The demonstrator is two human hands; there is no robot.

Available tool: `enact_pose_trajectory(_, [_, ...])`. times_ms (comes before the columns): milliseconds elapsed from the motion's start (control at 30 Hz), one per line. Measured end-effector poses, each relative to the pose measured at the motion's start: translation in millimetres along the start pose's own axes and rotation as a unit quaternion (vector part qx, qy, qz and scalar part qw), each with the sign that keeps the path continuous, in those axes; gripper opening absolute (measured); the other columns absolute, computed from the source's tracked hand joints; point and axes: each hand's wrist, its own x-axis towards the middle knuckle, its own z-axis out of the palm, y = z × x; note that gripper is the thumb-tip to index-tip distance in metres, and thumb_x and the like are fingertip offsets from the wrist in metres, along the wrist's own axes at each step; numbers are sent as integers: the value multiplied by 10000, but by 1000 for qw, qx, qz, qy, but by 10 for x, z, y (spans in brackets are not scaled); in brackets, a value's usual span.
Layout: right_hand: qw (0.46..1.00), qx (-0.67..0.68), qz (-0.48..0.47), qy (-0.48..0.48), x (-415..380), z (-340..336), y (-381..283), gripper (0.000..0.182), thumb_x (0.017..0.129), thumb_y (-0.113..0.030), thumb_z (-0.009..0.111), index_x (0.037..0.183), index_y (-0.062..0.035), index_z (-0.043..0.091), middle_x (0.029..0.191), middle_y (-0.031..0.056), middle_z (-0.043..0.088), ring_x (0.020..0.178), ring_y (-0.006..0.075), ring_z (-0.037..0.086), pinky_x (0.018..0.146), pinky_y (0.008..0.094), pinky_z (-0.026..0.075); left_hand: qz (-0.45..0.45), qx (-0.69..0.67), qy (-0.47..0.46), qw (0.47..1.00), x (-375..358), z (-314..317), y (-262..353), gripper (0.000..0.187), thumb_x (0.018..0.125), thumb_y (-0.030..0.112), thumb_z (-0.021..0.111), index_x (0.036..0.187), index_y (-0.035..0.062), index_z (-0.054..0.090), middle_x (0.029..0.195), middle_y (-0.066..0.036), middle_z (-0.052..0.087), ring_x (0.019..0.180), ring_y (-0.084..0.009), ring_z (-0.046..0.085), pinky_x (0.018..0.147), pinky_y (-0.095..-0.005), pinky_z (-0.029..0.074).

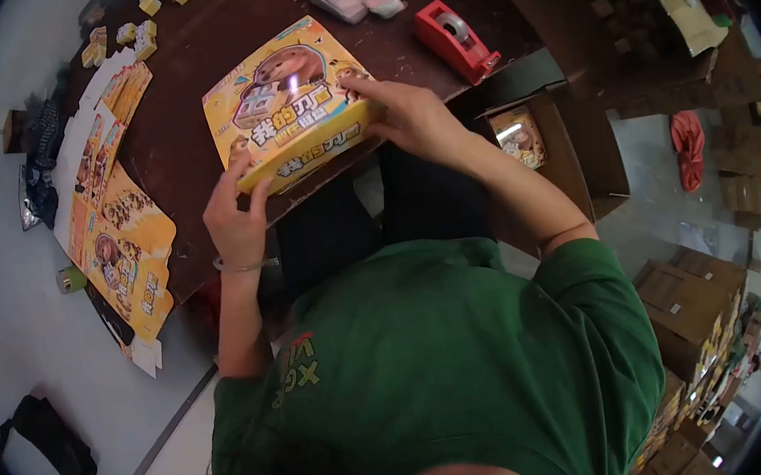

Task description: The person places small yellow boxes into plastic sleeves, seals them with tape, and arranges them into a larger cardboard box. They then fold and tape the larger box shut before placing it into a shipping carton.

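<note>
Our green shirt (449,360) fills the foreground; beyond it, our left hand (235,220) and right hand (414,118) both clasp the glossy yellow printed cardboard box (288,103) at the dark brown tabletop's (186,63) near edge, with a red tape dispenser (455,39) behind it.

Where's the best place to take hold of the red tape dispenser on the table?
Probably around the red tape dispenser at its narrow middle, coming from above across its width: it lies flat and long on the table, clear space on both long sides, and the tape wheel bulges at the far end.
</note>
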Motion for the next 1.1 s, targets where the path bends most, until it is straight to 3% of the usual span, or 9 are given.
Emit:
enact_pose_trajectory(67, [994, -85, -57, 28, -137, 40, 69, 597, 762, -92, 750, 1324, -142, 555, 987, 84, 650, 964, 291, 612, 884, 395, 460, -32, -9, -9, 999, -240, 156, -67, 479, 789, 51, 765, 1239, 66, 602, 1127, -120, 666, 1054, -304, 637, 899, -366, 506])
enact_pose_trajectory(200, [965, -195, -135, 114, -232, 202, 285, 534, 777, -159, 751, 1287, -196, 595, 983, 21, 601, 1041, 243, 545, 960, 424, 403, 67, 109, 45, 991, -475, 438, -217, 648, 800, 86, 761, 1379, 99, 471, 1297, -122, 569, 1274, -381, 465, 1039, -490, 364])
enact_pose_trajectory(367, [941, -229, -148, 199, -390, 398, 434, 535, 779, -184, 752, 1287, -235, 593, 1223, 40, 562, 1185, 265, 501, 1022, 444, 379, 114, 229, 80, 963, -683, 678, -547, 578, 845, 183, 738, 1368, 138, 496, 1422, -221, 439, 1332, -427, 393, 1053, -550, 324])
enact_pose_trajectory(667, [964, -173, -156, 126, -447, 447, 602, 532, 813, -160, 719, 1318, -237, 569, 1356, 22, 531, 1269, 260, 476, 1087, 478, 308, 131, 198, 43, 970, -670, 524, -472, 476, 904, 179, 657, 1367, 162, 547, 1549, -224, 261, 1426, -441, 223, 1131, -563, 198])
enact_pose_trajectory(800, [980, -79, -118, 139, -546, 327, 322, 529, 789, -165, 752, 1288, -184, 579, 1329, 86, 522, 1273, 298, 459, 1081, 484, 321, 172, 213, 21, 962, -475, 225, -133, 381, 899, 156, 637, 1279, 133, 622, 1527, -234, 299, 1401, -474, 243, 1116, -594, 210])
enact_pose_trajectory(867, [977, -77, -99, 174, -596, 151, 286, 472, 788, -164, 754, 1236, -166, 609, 1299, 85, 540, 1266, 299, 464, 1075, 478, 331, 199, 92, 43, 975, -357, 272, 137, 367, 889, 117, 636, 1254, 84, 619, 1521, -226, 312, 1387, -487, 263, 1118, -581, 218])
enact_pose_trajectory(933, [947, -138, -38, 287, -621, -275, 387, 359, 788, -152, 753, 1132, -125, 656, 1247, 87, 573, 1241, 304, 479, 1051, 456, 353, 201, 42, -23, 978, -247, 440, 446, 364, 860, 76, 651, 1221, 46, 617, 1473, -219, 381, 1378, -440, 323, 1114, -543, 260])
enact_pose_trajectory(1000, [920, -129, 97, 357, -677, -688, 655, 490, 807, -203, 755, 1257, -97, 592, 1323, 146, 536, 1249, 330, 471, 1053, 416, 375, 208, 17, -106, 972, -72, 731, 792, 358, 838, 54, 668, 1193, 36, 630, 1438, -211, 430, 1352, -383, 389, 1105, -479, 307])
enact_pose_trajectory(1100, [939, -84, 158, 293, -749, -892, 1385, 509, 835, -381, 740, 1217, -68, 614, 1220, 163, 588, 1143, 300, 537, 986, 406, 423, 159, -160, -231, 947, 161, 1417, 1166, 361, 846, 63, 665, 1204, 36, 621, 1387, -179, 490, 1299, -369, 447, 1095, -440, 339])
